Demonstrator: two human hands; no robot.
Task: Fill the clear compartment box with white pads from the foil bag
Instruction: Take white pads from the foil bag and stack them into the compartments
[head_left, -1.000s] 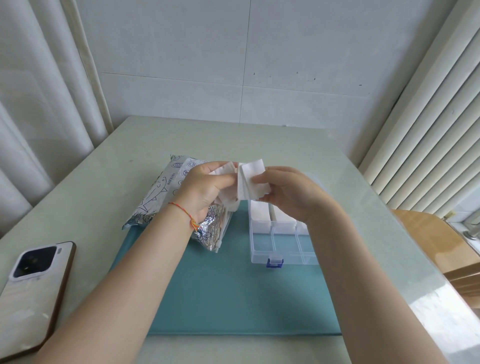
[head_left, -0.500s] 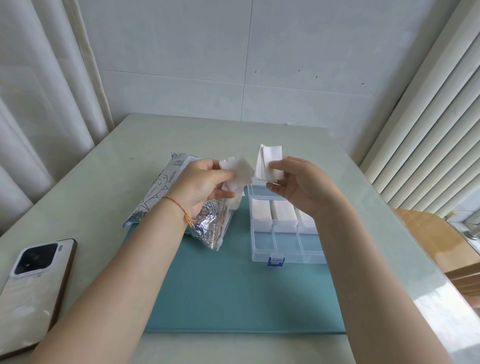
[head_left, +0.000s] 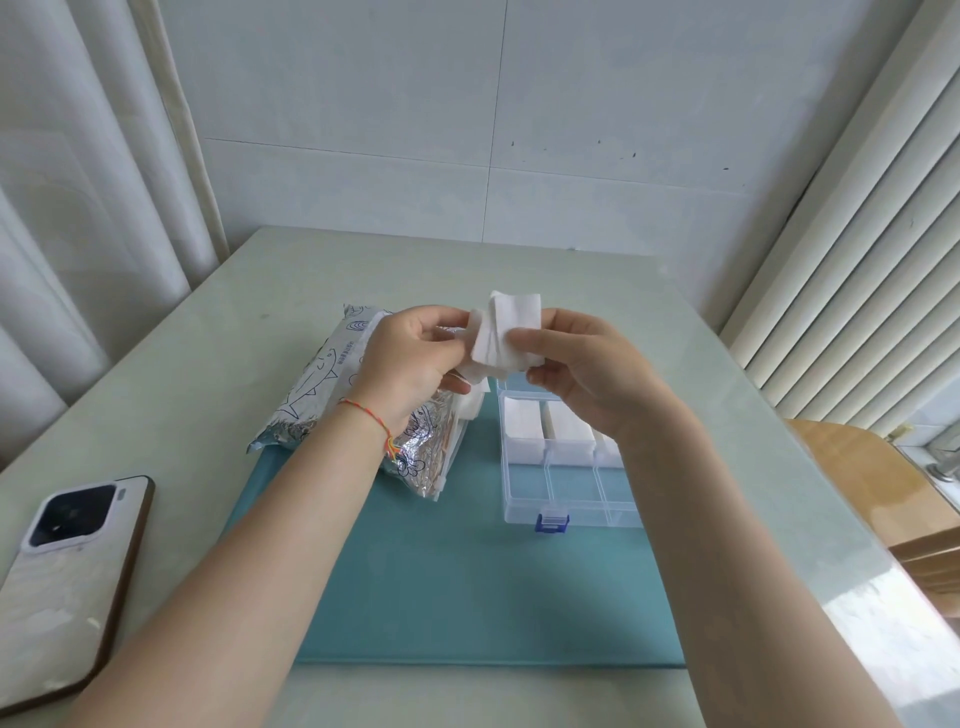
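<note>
Both hands have closed together again, left hand (head_left: 415, 358) and right hand (head_left: 582, 374) pinching white pads (head_left: 501, 332) between them above the box (head_left: 566, 488).

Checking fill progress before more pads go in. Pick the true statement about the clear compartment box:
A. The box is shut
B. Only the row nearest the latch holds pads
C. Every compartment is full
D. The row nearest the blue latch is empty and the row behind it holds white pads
D: in the clear compartment box, the compartments by the blue latch show only teal mat through them, while white pads fill the row behind.
</note>
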